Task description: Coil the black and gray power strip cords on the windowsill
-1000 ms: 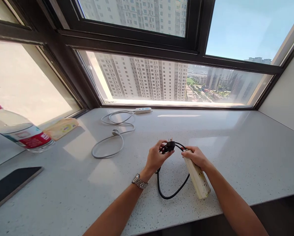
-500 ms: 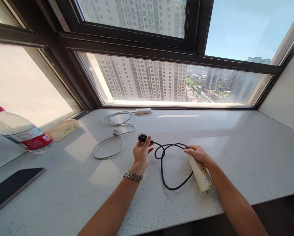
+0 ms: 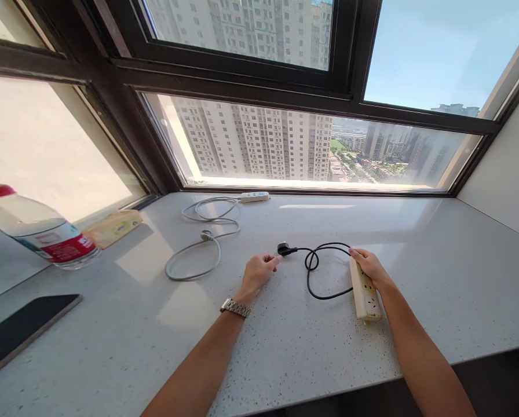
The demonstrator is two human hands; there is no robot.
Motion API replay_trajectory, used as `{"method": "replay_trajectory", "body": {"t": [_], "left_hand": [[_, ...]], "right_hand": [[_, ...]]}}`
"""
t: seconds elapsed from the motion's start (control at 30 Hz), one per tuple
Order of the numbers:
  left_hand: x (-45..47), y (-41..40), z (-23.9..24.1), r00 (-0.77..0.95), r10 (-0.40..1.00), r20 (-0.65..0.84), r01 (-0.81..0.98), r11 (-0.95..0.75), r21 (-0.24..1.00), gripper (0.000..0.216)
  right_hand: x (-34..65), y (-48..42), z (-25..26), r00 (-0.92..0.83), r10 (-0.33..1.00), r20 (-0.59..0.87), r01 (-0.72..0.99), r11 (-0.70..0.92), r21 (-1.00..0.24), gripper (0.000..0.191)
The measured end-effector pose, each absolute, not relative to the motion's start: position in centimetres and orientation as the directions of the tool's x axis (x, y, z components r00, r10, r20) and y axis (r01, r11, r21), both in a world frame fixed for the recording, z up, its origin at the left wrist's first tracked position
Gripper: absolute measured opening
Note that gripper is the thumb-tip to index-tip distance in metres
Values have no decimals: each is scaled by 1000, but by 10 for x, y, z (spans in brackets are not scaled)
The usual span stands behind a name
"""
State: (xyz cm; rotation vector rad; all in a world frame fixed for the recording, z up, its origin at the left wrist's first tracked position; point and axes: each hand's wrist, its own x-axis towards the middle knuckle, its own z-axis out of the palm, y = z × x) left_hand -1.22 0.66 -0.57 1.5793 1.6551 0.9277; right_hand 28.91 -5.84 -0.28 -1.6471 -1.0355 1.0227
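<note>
— How many power strips are you counting?

— Two. A cream power strip (image 3: 364, 291) is lying right of the middle of the tabletop (image 3: 285, 359), and a white power strip (image 3: 254, 197) is sitting far back against the window frame (image 3: 311, 190). Each is trailing one cord: a black cord (image 3: 324, 296) and a pale grey cord (image 3: 193, 273). One bottle (image 3: 37, 234), one yellow packet (image 3: 114, 227) and one dark flat slab (image 3: 20, 327) are lying at the left.

— What are the hands doing?

— The right hand (image 3: 370, 266) is covering the far end of the cream strip, its fingers curling down over it where the black cord is coming out. The left hand (image 3: 257, 272), wearing a wristwatch (image 3: 234, 307), is resting on the tabletop with fingers loosely spread, gripping nothing. Its fingertips are reaching towards the black plug (image 3: 284, 249); whether they are touching it, I cannot tell.

— Is there any room around them?

— Plenty. Bare stone is running right to the wall and forward to the front edge, which is passing just below the strip's near end. The grey cord is lying well apart on the left.

— How is the cream strip looking?

— It is looking yellowed and a little stained, with its sockets facing up and pointing roughly away from the person. Its black cord is making one loose loop that is crossing itself between the hands.
</note>
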Motion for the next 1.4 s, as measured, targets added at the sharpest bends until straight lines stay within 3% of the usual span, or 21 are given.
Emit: {"method": "replay_trajectory", "body": {"t": [0.3, 0.43, 0.5, 0.63, 0.87, 0.97, 1.07, 1.13, 1.2, 1.27, 1.33, 1.4], "left_hand": [[-10, -4, 1, 47, 998, 34, 739, -58, 671, 29], [-8, -5, 2, 68, 997, 34, 765, -74, 639, 29], [-9, -5, 2, 77, 996, 36, 762, -82, 642, 30], [-10, -5, 1, 82, 996, 31, 758, -83, 647, 30], [-10, -5, 0, 90, 996, 23, 803, -86, 589, 31], [-9, -7, 0, 109, 994, 13, 832, -99, 546, 29], [-5, -11, 3, 146, 989, -13, 846, -118, 519, 30], [-5, -13, 8, 106, 994, -1, 865, -91, 494, 30], [-11, -12, 15, 21, 995, 102, 896, -64, 439, 31], [-28, -8, 22, -96, 966, 240, 928, 0, 372, 39], [-55, 0, 26, -230, 924, 307, 935, 121, 334, 54], [-85, 8, 26, -334, 910, 245, 911, 246, 330, 64]], "right_hand": [[288, -58, -4, 255, 935, -245, 59, -268, -962, 55], [304, -49, -15, 374, 907, -196, 25, -221, -975, 55], [318, -41, -23, 573, 810, -128, 49, -190, -980, 55], [349, -28, -32, 894, 447, -17, 81, -198, -977, 56], [425, -50, -29, 998, 31, 57, 63, -235, -970, 55], [451, -61, -34, 963, -77, 257, 219, -326, -920, 65], [442, -59, -34, 806, 80, 587, 581, -303, -756, 63], [415, -54, -31, 622, 302, 723, 777, -120, -618, 54], [381, -48, -28, 438, 531, 726, 820, 95, -564, 50], [350, -45, -26, 330, 679, 655, 778, 198, -596, 52], [331, -45, -28, 271, 754, 598, 741, 233, -630, 57], [326, -45, -30, 239, 787, 569, 727, 244, -642, 59]]}}
